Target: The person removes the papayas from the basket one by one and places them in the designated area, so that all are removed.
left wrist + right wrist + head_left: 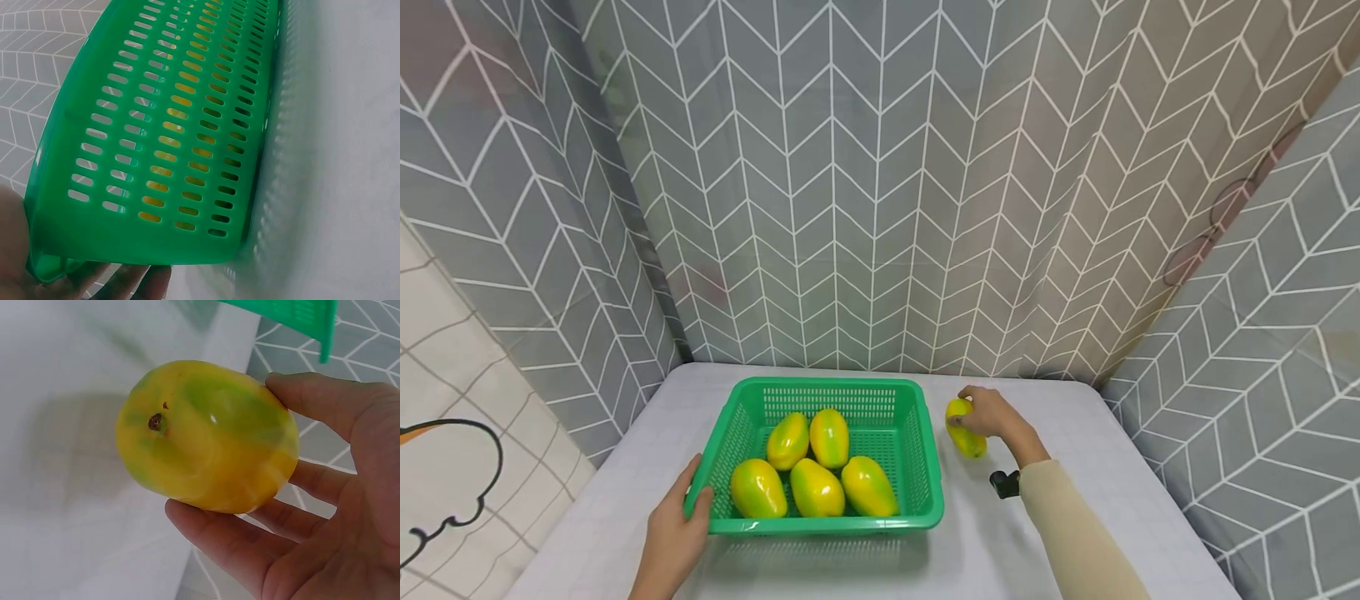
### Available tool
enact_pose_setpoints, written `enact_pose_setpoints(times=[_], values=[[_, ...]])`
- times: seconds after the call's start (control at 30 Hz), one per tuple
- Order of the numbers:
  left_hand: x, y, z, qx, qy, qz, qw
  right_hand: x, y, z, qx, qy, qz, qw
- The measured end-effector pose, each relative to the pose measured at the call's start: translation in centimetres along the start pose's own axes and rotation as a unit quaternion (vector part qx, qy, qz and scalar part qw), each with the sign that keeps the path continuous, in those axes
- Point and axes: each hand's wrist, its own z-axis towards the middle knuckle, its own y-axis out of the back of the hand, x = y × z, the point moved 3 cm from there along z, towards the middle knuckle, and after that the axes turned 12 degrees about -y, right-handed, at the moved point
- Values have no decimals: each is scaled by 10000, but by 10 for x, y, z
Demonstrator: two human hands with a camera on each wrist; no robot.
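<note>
A green plastic basket [936, 467] with slotted walls stands on the table, holding several yellow-green mangoes [818, 487]. My left hand [673, 529] grips the basket's left rim near its front corner. In the left wrist view, that hand's fingers [122, 281] reach along the outside of the basket wall [75, 234], and yellow fruit shows through the slots. To the right of the basket, my right hand [992, 414] holds another mango [972, 443]. The right wrist view shows this mango [212, 437] between the thumb and the fingers, its stem end facing the camera.
The table [1030, 550] has a white cover. Grey curtains [880, 208] with white chevron lines hang behind it and at both sides. A small black device [1004, 483] sits at the right wrist, by the beige sleeve [1075, 533].
</note>
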Motion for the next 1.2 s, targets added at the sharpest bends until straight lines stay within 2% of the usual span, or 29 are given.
enact_pose_setpoints(times=[0.27,0.53,1.2], values=[[4,0,-2,-35,-18,-212,9998,-10,-13,2,167,-239,51,9996],[5,-1,-1,0,67,-353,9994,-14,-22,0,241,-232,227,9992],[4,-3,-1,-111,34,-564,9983,-17,-24,-4,429,-488,343,9973]])
